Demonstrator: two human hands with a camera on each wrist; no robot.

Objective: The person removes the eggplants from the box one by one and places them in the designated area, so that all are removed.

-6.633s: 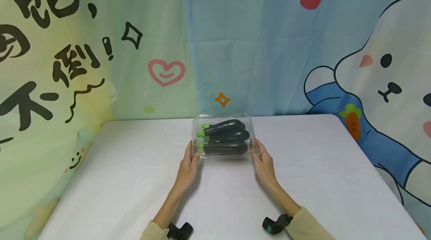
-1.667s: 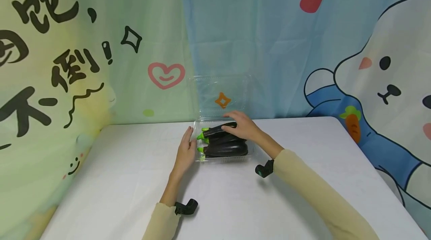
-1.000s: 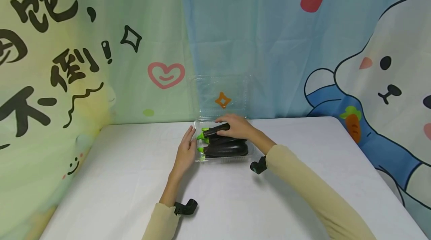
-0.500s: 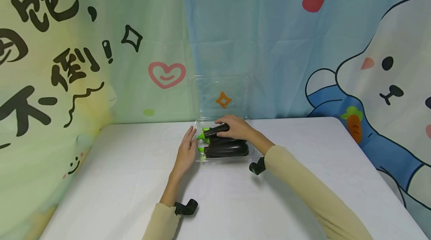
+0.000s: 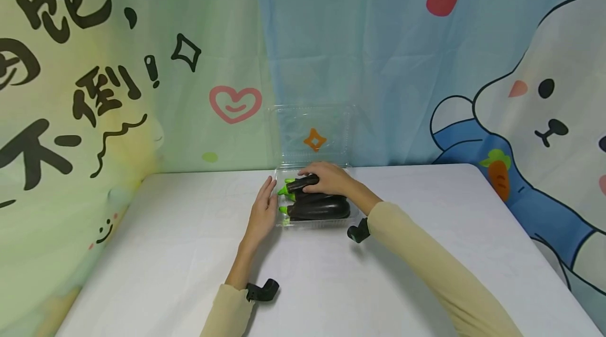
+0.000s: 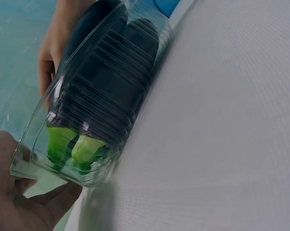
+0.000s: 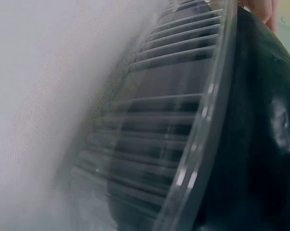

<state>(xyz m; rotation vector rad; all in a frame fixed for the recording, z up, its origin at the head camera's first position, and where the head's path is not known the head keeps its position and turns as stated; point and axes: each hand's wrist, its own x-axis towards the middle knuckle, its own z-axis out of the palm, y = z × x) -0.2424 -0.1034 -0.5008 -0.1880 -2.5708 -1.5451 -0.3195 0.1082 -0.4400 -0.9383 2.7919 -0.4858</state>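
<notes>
A clear plastic box (image 5: 326,224) full of eggplants sits at the table's far edge, its see-through lid (image 5: 293,121) raised upright behind it. My right hand (image 5: 333,178) reaches in from the right and grips the top rear eggplant (image 5: 296,185), thumb in front and fingers behind. Below it lies a front eggplant (image 5: 319,208); green stems point left. Against the box's left end rests my left hand (image 5: 263,211), fingers straight. The left wrist view shows left fingers (image 6: 63,197) touching the box corner. A ribbed wall and dark eggplant (image 7: 265,125) fill the right wrist view.
A white cloth covers the table (image 5: 180,253). Behind its far edge hangs a printed curtain (image 5: 393,63) with a cartoon bear and lettering. Black wrist cameras (image 5: 263,290) are strapped to both forearms.
The box was closed with both hands at its ends; its lid now stands up. My right hand has moved onto the rear eggplant, grips it and slides slightly left. The left hand stays put lately.
</notes>
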